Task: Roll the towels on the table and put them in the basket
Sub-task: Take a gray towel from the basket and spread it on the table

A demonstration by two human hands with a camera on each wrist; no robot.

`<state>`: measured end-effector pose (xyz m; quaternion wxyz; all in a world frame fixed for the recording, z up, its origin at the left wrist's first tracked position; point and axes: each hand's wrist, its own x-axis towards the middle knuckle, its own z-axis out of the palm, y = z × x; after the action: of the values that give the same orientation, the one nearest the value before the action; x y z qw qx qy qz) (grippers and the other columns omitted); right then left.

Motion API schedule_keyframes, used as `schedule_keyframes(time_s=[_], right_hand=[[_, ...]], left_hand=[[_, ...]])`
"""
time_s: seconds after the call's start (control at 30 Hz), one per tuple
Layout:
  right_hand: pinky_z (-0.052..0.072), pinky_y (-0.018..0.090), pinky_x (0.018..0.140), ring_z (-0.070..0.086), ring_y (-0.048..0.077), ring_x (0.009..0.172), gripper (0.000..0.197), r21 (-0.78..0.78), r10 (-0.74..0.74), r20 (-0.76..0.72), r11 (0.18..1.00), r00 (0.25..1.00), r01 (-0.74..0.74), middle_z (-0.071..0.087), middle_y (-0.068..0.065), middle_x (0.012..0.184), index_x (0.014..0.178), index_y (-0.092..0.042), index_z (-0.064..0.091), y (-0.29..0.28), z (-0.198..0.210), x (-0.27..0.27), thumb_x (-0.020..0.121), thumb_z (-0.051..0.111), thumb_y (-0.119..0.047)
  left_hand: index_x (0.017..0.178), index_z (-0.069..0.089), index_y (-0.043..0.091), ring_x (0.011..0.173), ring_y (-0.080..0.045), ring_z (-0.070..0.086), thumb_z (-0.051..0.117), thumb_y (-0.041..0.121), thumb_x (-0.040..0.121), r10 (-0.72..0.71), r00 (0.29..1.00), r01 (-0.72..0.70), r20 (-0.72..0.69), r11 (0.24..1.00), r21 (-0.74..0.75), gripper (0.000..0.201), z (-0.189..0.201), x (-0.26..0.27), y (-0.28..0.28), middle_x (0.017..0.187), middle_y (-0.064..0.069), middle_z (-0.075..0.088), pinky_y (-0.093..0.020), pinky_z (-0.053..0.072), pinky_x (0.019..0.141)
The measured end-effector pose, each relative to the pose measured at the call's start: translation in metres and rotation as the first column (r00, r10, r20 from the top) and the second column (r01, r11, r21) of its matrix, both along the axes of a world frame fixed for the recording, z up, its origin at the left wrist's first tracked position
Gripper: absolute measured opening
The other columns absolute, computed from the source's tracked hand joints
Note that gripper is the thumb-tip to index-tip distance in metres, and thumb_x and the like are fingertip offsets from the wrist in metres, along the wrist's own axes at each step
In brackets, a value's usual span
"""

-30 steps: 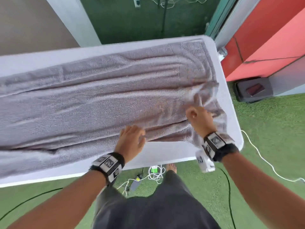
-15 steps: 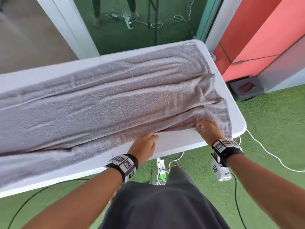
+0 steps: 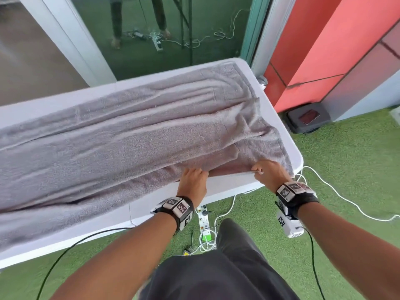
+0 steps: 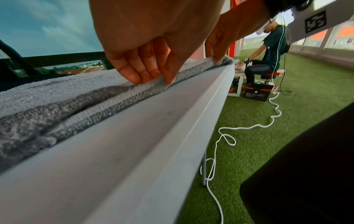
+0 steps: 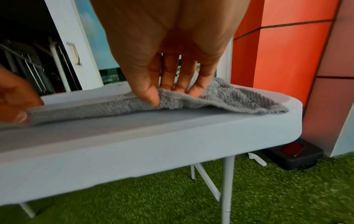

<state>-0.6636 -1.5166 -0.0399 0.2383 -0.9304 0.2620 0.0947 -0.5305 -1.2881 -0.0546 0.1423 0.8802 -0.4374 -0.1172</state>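
Since half a second ago, the left hand [image 3: 193,180] has slid from the bare table [image 3: 229,187] up to the towel's near hem, and the right hand [image 3: 270,173] has eased a little outward along that hem. The ridge that ran up from the right fingers has flattened, and the right end of the towel [image 3: 129,144] now lies smoother.

The left thumb and fingers [image 4: 134,71] curl down and pinch the hem between them, as the left wrist view shows. The right thumb [image 5: 149,91] and fingers pinch the same hem nearer the towel's corner; a small fold of cloth bunches just under those fingertips. The strip of hem between the two hands is lifted slightly off the table, which shows bare just beneath the knuckles.

The towel lies spread along the table, its long axis running from beyond the left fingers to just past the right fingers, where its short end reaches the table's rounded right corner. Long creases run the same way. Its far long edge lies well ahead of both sets of fingertips, near the table's far side.

A basket [image 4: 257,92] stands on the grass [image 3: 346,169], well beyond the right hand in the left wrist view, beside a seated person [image 4: 268,50].
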Motion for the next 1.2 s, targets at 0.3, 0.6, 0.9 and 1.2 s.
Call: schedule_keyframes(time_s=[0.3,0.6,0.9,1.2], right_hand=[[0.045,0.013,0.068,0.062,0.014,0.088,0.027,0.036,-0.115,-0.203,0.992,0.972,0.125,0.063,0.005,0.12,0.112,-0.019,0.065,0.039,-0.008,-0.072,0.089,0.057,-0.007],[0.045,0.014,0.076,0.058,0.005,0.087,0.025,0.248,0.228,-0.043,0.946,0.973,-0.21,0.062,-0.002,0.114,0.118,-0.02,0.06,0.144,0.003,0.019,0.092,0.059,-0.018],[0.05,0.028,0.089,0.06,0.007,0.1,0.029,0.231,0.672,0.005,0.72,0.74,-0.655,0.061,-0.009,0.12,0.12,-0.021,0.061,0.273,0.014,0.146,0.093,0.054,-0.028],[0.052,0.026,0.069,0.054,0.007,0.074,0.004,0.087,0.802,-0.092,0.597,0.591,-0.797,0.055,-0.012,0.088,0.091,-0.024,0.061,0.316,-0.01,0.175,0.089,0.058,-0.025]], left_hand=[[0.103,0.068,0.009,0.077,-0.014,0.061,0.052,0.014,0.096,-0.185,0.891,0.147,-0.414,0.982,-0.121,0.018,0.025,-0.054,0.028,0.092,-0.005,0.069,-0.019,0.043,0.07],[0.125,0.059,0.019,0.122,-0.017,0.048,0.051,0.019,0.096,0.106,0.944,-0.109,-0.313,0.994,0.01,0.03,0.027,-0.006,0.138,0.133,-0.001,0.056,-0.034,0.03,0.108],[0.118,0.057,0.014,0.118,-0.017,0.045,0.051,-0.009,0.076,0.563,0.818,-0.555,-0.117,0.827,0.093,0.048,0.017,0.049,0.331,0.128,-0.001,0.054,-0.044,0.039,0.105],[0.093,0.07,0.015,0.091,-0.019,0.065,0.062,-0.016,0.074,0.553,0.833,-0.553,-0.015,0.833,-0.001,0.038,0.007,0.075,0.363,0.1,0.0,0.071,-0.035,0.056,0.081]])
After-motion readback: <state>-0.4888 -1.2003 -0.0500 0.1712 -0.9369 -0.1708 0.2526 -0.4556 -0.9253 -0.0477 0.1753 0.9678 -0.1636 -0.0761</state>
